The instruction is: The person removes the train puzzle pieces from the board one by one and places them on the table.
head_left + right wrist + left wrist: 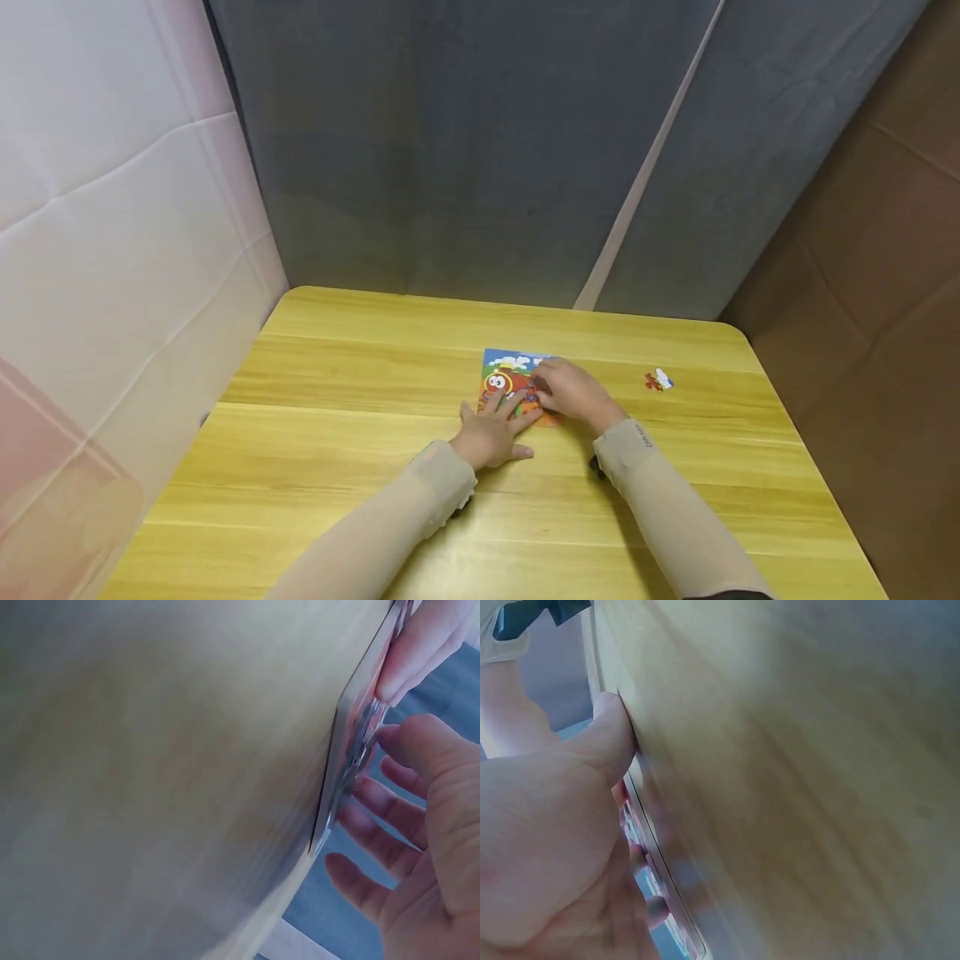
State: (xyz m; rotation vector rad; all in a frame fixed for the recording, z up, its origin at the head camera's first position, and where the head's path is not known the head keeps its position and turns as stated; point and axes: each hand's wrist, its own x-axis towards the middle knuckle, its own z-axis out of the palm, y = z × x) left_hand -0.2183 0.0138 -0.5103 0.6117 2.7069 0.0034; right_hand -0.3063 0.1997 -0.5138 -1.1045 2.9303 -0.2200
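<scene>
A flat jigsaw puzzle [491, 358] with a red cartoon train, white clouds and a blue sky lies on the table. My left hand [487, 437] rests across its lower left part with fingers spread, thumb on the tabletop. Over the puzzle's right side, my right hand [573, 392] bends its fingers down and pinches a puzzle piece at the picture's surface, the piece mostly hidden. The right wrist view shows the thumb [420, 742] and fingertips close together at the puzzle's face. In the left wrist view, the left palm [547, 832] lies beside the puzzle's edge [664, 870].
Several loose puzzle pieces [660, 380], red and white-blue, lie to the right of the puzzle. The wooden table [337, 467] has rounded far corners. A grey curtain [450, 167] hangs behind it, with a pale cloth at left and a brown one at right.
</scene>
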